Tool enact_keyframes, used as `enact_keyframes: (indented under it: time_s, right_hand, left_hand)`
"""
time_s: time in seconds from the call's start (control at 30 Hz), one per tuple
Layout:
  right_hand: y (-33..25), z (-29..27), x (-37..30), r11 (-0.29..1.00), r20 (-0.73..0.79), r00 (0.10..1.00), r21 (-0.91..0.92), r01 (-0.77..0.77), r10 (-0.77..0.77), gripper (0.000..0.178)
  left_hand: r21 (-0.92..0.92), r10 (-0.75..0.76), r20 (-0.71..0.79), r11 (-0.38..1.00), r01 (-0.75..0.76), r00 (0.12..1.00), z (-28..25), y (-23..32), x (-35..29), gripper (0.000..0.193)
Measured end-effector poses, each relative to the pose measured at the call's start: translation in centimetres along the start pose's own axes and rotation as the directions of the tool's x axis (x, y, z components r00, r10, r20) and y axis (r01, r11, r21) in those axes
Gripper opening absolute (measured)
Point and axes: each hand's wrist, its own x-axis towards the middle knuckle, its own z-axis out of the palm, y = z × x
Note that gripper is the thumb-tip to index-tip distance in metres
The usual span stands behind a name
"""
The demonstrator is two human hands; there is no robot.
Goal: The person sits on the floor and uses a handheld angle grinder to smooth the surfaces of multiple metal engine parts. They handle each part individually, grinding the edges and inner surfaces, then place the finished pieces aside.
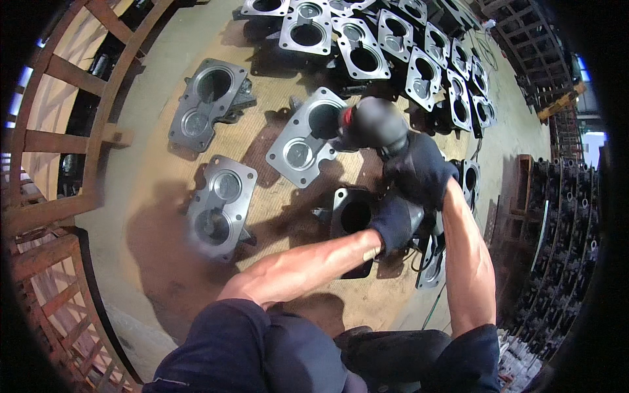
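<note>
The left grip [398, 221] and right grip [422, 169] were wrapped round the tool [377, 126]; a slackened hold could have let it skid and gouge the casting [296, 131].

Bright machined metal, matt cloth

Handheld tool [379, 124]: dark casing, read as plastic; finish blurred. Nearer casting [303, 134], left of tool, is faced in smooth, bright metal; farther casting [204, 107], same side, is seen duller, rough-flanked. Gloves [422, 169] below tool: matt dark cloth. Sleeve [203, 344], farther below: matt cloth. Beneath tool, tan sheet [268, 92] is matt, finely ribbed.
</note>
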Motion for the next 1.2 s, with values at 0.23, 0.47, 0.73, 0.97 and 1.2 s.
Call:
enact_keyframes:
  time_s: [0.23, 0.47, 0.73, 0.97, 1.2]
  right_hand:
    - [-2.9, 3.3, -6.4, 0.991, 0.031, 0.999, 0.130, 0.009, -0.014, 0.057]
    - [-6.8, 6.9, -8.6, 0.993, 0.115, 0.988, 0.068, 0.097, -0.104, 0.046]
    - [-2.2, 3.5, -4.8, 1.000, -0.022, 1.000, 0.007, 0.021, -0.021, 0.043]
    - [-1.0, 1.8, -1.7, 0.595, 0.176, 0.861, -0.656, 0.464, -0.478, 0.030]
    - [-8.0, 6.7, -8.8, 0.992, 0.091, 0.995, 0.118, 0.033, -0.044, 0.044]
  left_hand:
    - [-0.769, -0.077, 0.289, 0.574, 0.279, 0.954, 6.1, -0.6, -7.5, 0.049]
    - [-0.856, -0.226, 0.367, 0.297, 0.423, 0.902, 1.4, 0.6, -14.3, 0.045]
    - [-0.515, -0.019, -0.012, 0.857, 0.010, 1.000, 3.1, -1.3, -6.7, 0.029]
    - [0.120, 0.112, -0.155, 0.988, -0.094, 0.982, 3.9, -4.4, -2.6, 0.017]
    - [-0.980, -0.097, 0.034, 0.192, 0.053, 0.995, 10.5, -5.3, -12.8, 0.044]
